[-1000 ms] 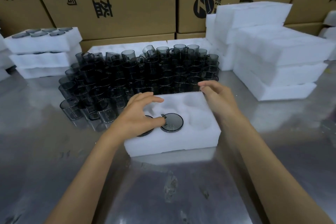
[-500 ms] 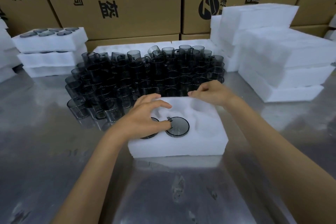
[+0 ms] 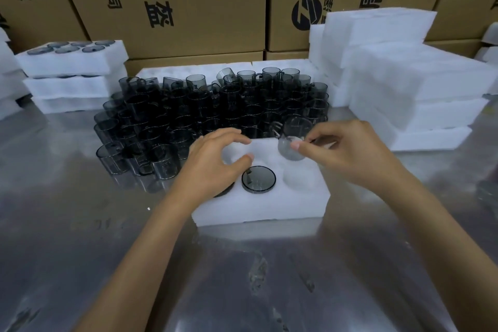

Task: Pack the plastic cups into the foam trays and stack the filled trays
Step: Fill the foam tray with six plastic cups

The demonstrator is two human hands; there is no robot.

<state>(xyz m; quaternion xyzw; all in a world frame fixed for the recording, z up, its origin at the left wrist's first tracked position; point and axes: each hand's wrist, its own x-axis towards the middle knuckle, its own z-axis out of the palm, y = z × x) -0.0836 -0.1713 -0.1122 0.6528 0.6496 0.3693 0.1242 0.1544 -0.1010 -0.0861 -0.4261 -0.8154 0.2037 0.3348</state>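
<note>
A white foam tray (image 3: pixel 269 205) lies on the metal table in front of me, with round pockets. One smoky grey plastic cup (image 3: pixel 258 179) sits in the front middle pocket; another is mostly hidden under my left hand (image 3: pixel 213 167), which rests on the tray's left part with relaxed, spread fingers holding nothing. My right hand (image 3: pixel 347 151) pinches a clear grey cup (image 3: pixel 292 140), tilted, just above the tray's back right pocket. Several loose cups (image 3: pixel 204 113) stand packed together behind the tray.
Filled foam trays (image 3: pixel 72 70) are stacked at the back left. Piles of white foam trays (image 3: pixel 409 83) stand at the right. Another foam sheet (image 3: pixel 188 71) lies behind the cups. Cardboard boxes (image 3: pixel 172 3) wall off the back. Bare steel tabletop (image 3: pixel 242 277) stretches toward me.
My right hand has taken a cup from the group behind the tray and brought it over the back right pocket. My left hand stayed on the tray's left side.
</note>
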